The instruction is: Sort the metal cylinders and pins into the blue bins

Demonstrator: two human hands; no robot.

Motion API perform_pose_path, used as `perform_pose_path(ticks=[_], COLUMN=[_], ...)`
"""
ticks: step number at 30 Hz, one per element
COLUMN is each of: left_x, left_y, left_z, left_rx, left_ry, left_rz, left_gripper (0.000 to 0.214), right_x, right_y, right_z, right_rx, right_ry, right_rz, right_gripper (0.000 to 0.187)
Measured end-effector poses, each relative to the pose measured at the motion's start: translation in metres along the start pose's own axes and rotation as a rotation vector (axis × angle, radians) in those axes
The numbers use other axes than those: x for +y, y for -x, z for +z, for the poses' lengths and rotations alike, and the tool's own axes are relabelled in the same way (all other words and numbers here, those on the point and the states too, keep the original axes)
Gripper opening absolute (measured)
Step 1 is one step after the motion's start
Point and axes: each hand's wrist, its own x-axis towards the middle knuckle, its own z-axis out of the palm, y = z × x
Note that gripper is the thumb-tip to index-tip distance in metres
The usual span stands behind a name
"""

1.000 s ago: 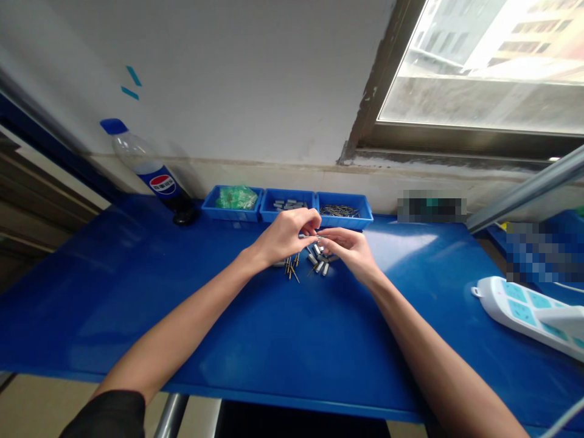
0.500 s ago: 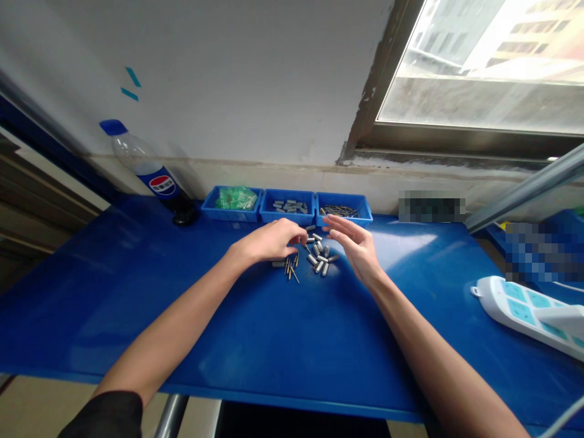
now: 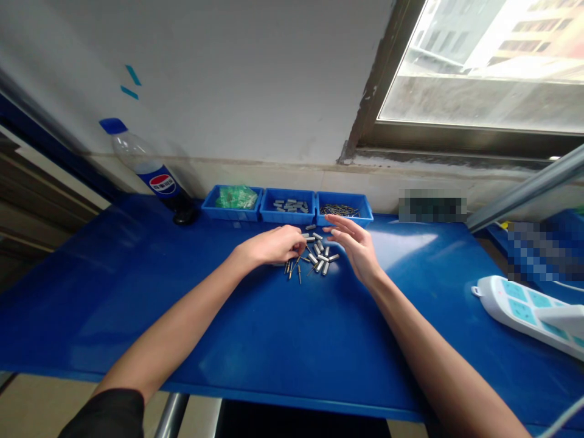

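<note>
My left hand point(image 3: 276, 244) is closed in a pinch just above the small parts; what its fingertips hold, if anything, is hidden. Right below those fingertips lie several thin brass-coloured pins point(image 3: 291, 272). Several short silver metal cylinders point(image 3: 319, 258) are scattered on the blue tabletop point(image 3: 274, 340) between the two hands. On the other side of them hovers my right hand point(image 3: 356, 244), open, its fingers stretched out and nothing visible in them.
Behind the hands three blue bins stand against the wall: one with a green plastic bag point(image 3: 236, 198), one with silver cylinders point(image 3: 291, 205), one with thin pins point(image 3: 340, 210). A cola bottle point(image 3: 159, 181) stands left; a white power strip point(image 3: 524, 307) lies right.
My left hand has moved down slightly and its fingers have closed into a pinch by the pins, some of which have shifted. The right hand stays almost still.
</note>
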Motion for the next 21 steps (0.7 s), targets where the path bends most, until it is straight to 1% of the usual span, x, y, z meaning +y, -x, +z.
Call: perform_pose_path(ticks=[7, 10, 13, 15, 19, 21], left_x=[0.008, 0.012, 0.013, 0.012, 0.01, 0.011], left_y=[0.003, 0.001, -0.002, -0.003, -0.001, 0.001], left_z=[-0.004, -0.001, 0.005, 0.006, 0.0, -0.006], left_rx=[0.034, 0.008, -0.011, -0.005, 0.01, 0.051], left_ry=[-0.006, -0.013, -0.053, -0.074, -0.04, 0.031], left_rz=[-0.005, -0.006, -0.027, -0.027, -0.019, -0.02], left_gripper=[0.009, 0.015, 0.006, 0.005, 0.006, 0.007], right_x=[-0.001, 0.0, -0.001, -0.001, -0.001, 0.0], right_y=[0.0, 0.001, 0.001, 0.001, 0.001, 0.001], right_z=[0.001, 0.0, 0.0, 0.0, 0.0, -0.001], right_rx=[0.0, -0.003, -0.003, -0.005, -0.015, -0.021], right_ry=[0.003, -0.004, -0.002, -0.001, -0.009, -0.007], right_rz=[-0.002, -0.001, 0.007, 0.013, 0.011, 0.012], right_gripper=[0.037, 0.036, 0.036, 0.036, 0.036, 0.036])
